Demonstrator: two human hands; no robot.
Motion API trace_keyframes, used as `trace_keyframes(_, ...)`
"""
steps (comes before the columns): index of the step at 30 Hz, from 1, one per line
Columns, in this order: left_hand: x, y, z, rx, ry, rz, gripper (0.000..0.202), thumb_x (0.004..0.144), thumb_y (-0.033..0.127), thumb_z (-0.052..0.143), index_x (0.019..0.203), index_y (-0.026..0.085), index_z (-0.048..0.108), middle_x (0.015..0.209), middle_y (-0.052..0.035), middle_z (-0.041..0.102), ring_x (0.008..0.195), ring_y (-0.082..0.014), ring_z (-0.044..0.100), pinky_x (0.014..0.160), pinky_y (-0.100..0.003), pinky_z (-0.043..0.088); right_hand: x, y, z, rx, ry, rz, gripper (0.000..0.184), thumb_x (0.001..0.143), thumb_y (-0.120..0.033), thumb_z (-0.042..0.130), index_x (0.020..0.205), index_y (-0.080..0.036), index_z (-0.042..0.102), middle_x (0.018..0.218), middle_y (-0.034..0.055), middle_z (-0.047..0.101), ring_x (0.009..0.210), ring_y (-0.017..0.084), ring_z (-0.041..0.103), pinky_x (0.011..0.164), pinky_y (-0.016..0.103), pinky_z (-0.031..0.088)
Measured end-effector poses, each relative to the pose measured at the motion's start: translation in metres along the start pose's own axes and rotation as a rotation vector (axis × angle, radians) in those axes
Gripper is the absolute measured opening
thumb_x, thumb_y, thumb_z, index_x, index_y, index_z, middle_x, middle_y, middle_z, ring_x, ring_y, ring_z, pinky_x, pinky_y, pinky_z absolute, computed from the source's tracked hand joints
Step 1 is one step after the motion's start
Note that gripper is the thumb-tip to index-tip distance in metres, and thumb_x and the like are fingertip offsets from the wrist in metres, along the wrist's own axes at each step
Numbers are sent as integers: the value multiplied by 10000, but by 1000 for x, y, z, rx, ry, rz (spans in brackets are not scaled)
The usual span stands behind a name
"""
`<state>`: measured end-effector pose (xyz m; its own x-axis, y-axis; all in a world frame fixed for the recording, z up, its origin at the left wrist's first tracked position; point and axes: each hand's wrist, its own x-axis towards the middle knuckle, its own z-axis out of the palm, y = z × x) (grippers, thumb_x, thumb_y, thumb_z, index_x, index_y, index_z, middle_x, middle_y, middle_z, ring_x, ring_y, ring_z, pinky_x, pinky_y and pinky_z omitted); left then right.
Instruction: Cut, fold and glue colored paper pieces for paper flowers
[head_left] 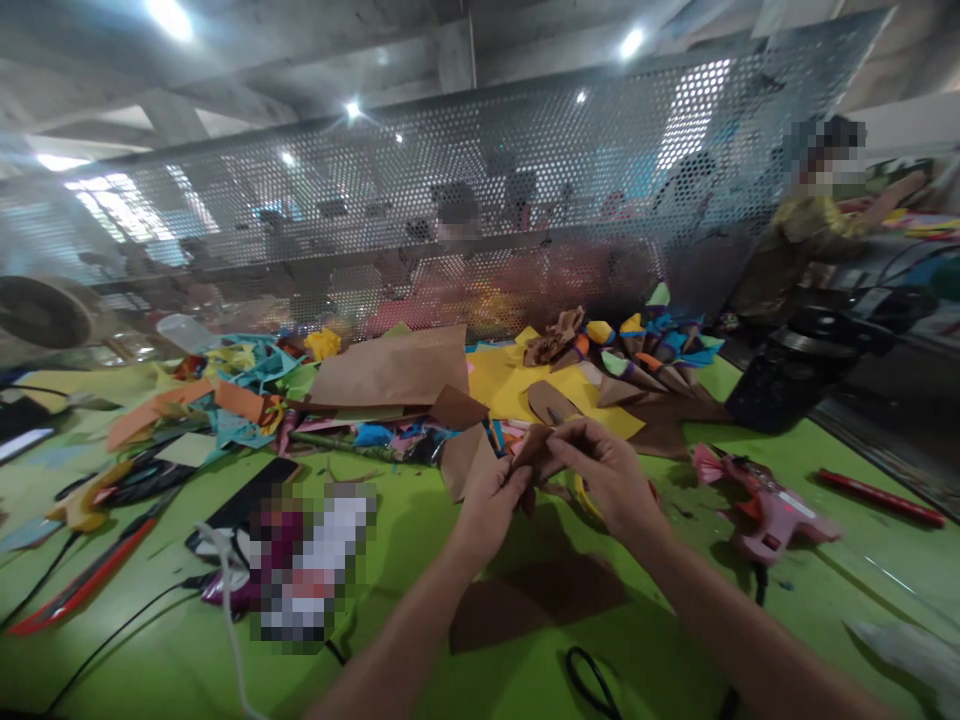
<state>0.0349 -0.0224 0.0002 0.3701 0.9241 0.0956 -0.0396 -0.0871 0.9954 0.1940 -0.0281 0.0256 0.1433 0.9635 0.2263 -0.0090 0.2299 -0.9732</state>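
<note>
My left hand (491,500) and my right hand (604,470) meet above the green table (420,600), both pinched on a small piece of brown paper (534,445). The fingers of each hand are closed round its edges. Below the hands a dark brown sheet (536,595) lies flat on the table. Just behind them lie more brown paper pieces (465,455) and a yellow sheet (517,390).
A pink glue gun (765,505) lies right of my hands, a red stick (881,497) beyond it. Finished paper cones (649,355) are heaped at the back right. Coloured paper scraps (232,390) cover the left. A perforated metal screen (450,220) backs the table. A person (814,225) stands far right.
</note>
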Motion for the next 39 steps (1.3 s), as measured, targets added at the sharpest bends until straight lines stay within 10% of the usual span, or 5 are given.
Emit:
trace_keyframes(6, 1, -7, -3, 1, 31, -33, 395, 846, 541, 590, 886, 157, 675, 657, 10, 540, 580, -109, 436, 537, -215, 363, 1, -2, 0, 142, -97, 105, 457, 663, -430, 810, 1015, -208, 623, 903, 47, 690, 826, 199, 645, 723, 314, 517)
trace_keyframes(18, -3, -3, -2, 15, -160, -38, 422, 844, 557, 586, 836, 140, 649, 696, -3, 541, 611, -120, 457, 556, -225, 377, -4, -3, 4, 117, -262, 217, 329, 635, -417, 824, 793, -165, 683, 673, 0, 664, 585, 152, 608, 568, 289, 514)
trace_keyframes(27, -2, -6, -1, 121, -76, -7, 359, 868, 493, 568, 792, 150, 644, 628, 11, 538, 562, -114, 438, 505, -217, 335, -2, 2, 1, -14, -213, 152, 325, 717, -502, 736, 725, -180, 691, 688, 14, 664, 632, 175, 602, 593, 298, 504)
trace_keyframes(33, 2, -2, -15, 121, 7, -91, 413, 838, 573, 570, 795, 165, 625, 491, 28, 569, 382, -84, 374, 393, -208, 245, 20, -1, -32, -421, 35, 1, 298, 811, -470, 600, 754, -188, 674, 693, 35, 666, 669, 202, 592, 612, 297, 423)
trace_keyframes(39, 5, 4, -36, -20, 221, -10, 422, 793, 575, 628, 759, 155, 598, 592, -7, 636, 437, -82, 472, 448, -198, 369, 15, -6, -50, -1343, -225, 115, 239, 798, -268, 543, 1009, -239, 649, 993, 88, 705, 853, 288, 662, 593, 306, 311)
